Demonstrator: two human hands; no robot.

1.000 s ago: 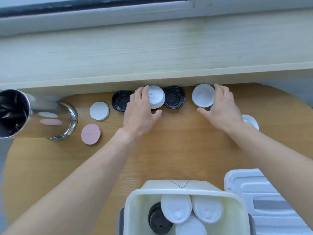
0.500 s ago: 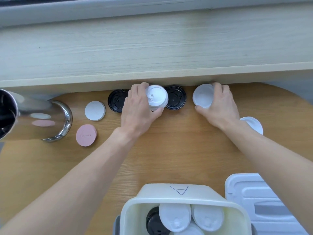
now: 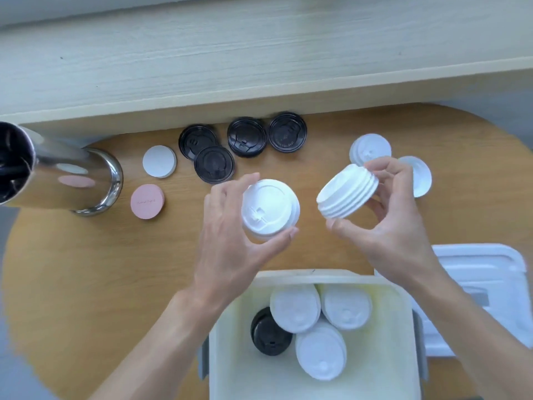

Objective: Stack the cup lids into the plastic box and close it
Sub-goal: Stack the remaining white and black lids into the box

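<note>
Table (image 3: 86, 269): round wooden top, everything sat on it.
Plastic box (image 3: 230, 356): at 6 o'clock, open, white and black lids already inside.
Box cover (image 3: 490, 272): lying at 4 o'clock, just beside the box.
Left hand (image 3: 227, 241): gripped a white lid stack (image 3: 268, 209), dead center.
Right hand (image 3: 386, 223): pinched a tilted lid stack (image 3: 347, 194), about 2 o'clock.
Black lids (image 3: 213, 164): four loose ones up at 12.
</note>
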